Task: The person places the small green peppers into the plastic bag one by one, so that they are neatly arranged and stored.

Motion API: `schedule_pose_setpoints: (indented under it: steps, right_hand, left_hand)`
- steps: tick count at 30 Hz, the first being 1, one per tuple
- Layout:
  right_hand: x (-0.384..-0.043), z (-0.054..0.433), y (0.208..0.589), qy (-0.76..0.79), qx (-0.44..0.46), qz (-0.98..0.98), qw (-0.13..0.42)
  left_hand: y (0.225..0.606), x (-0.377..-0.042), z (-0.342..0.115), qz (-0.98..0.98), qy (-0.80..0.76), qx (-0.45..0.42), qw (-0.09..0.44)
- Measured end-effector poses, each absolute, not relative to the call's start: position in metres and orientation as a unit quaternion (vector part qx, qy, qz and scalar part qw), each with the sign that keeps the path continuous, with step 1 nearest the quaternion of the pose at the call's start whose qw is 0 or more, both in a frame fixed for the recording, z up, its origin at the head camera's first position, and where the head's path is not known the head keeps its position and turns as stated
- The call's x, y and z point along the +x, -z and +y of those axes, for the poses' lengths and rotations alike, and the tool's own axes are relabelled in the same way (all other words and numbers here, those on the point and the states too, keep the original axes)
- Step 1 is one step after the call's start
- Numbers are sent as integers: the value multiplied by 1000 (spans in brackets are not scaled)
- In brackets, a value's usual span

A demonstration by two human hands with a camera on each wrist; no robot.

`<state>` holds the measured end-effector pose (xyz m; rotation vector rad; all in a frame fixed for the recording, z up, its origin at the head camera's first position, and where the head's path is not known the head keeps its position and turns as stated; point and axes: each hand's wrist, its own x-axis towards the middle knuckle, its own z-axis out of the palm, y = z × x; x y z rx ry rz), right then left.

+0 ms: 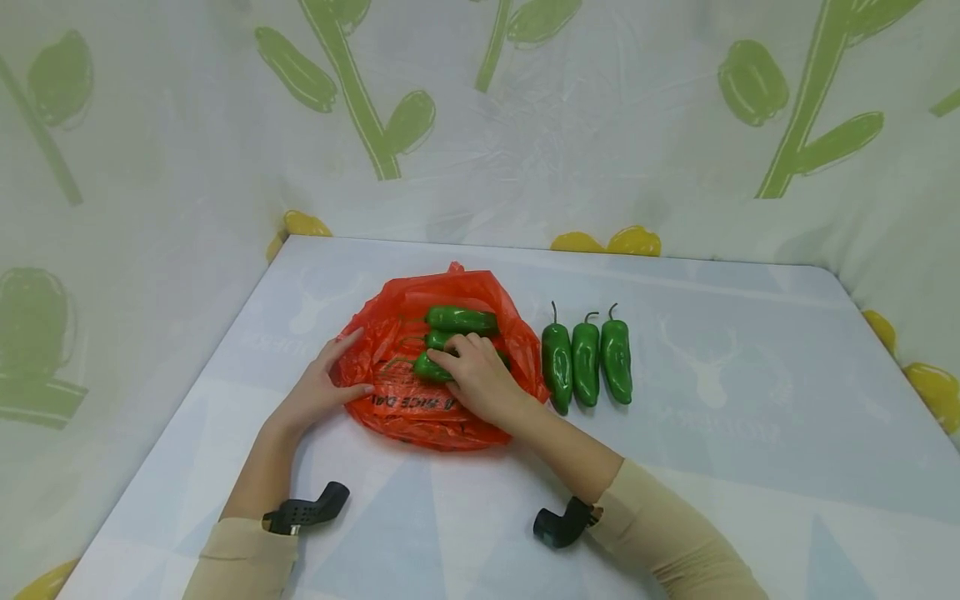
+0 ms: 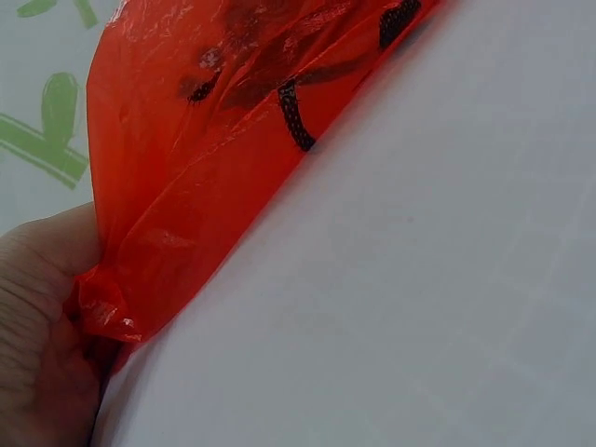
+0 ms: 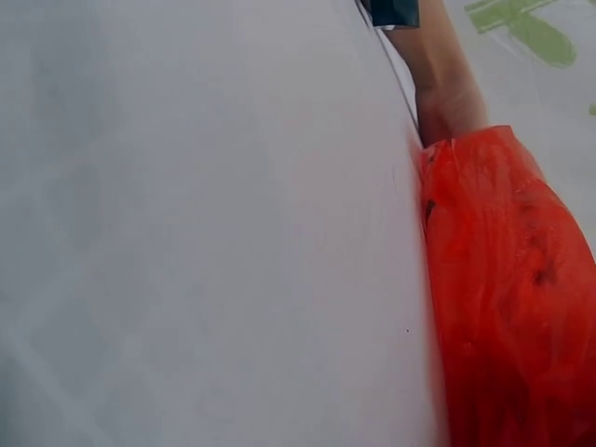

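Note:
An opened-out red plastic bag (image 1: 412, 427) with black print lies on the table, its rim spread wide. Three green chili peppers with thin stems lie in it, side by side: a back one (image 1: 459, 320), a middle one (image 1: 437, 339) and a front one (image 1: 428, 367). My right hand (image 1: 483, 379) reaches over the bag's right rim, its curled fingers gripping the front pepper and partly hiding the middle one. My left hand (image 1: 318, 390) holds the bag's left edge between thumb and fingers; red plastic (image 2: 112, 303) bunches against the palm in the left wrist view.
Right of the bag, three more green chili peppers stand in a row, stems pointing away: left (image 1: 557, 367), middle (image 1: 586, 364) and right (image 1: 617, 362). Each wrist wears a black camera. A white wall covering (image 1: 570, 167) with green plant prints rises behind the table (image 1: 750, 358).

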<state>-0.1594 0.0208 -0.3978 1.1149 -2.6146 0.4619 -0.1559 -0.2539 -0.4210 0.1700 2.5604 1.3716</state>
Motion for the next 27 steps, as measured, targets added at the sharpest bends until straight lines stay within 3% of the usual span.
schedule_pose_setpoints:
  steps: [9, 27]
  right_hand:
    - [-167, 23, 401, -163, 341, -915, 139]
    - [-160, 24, 391, -170, 342, -919, 96]
  left_hand:
    - [422, -156, -254, 879, -458, 58, 117]
    - [422, -156, -253, 882, -453, 56, 120]
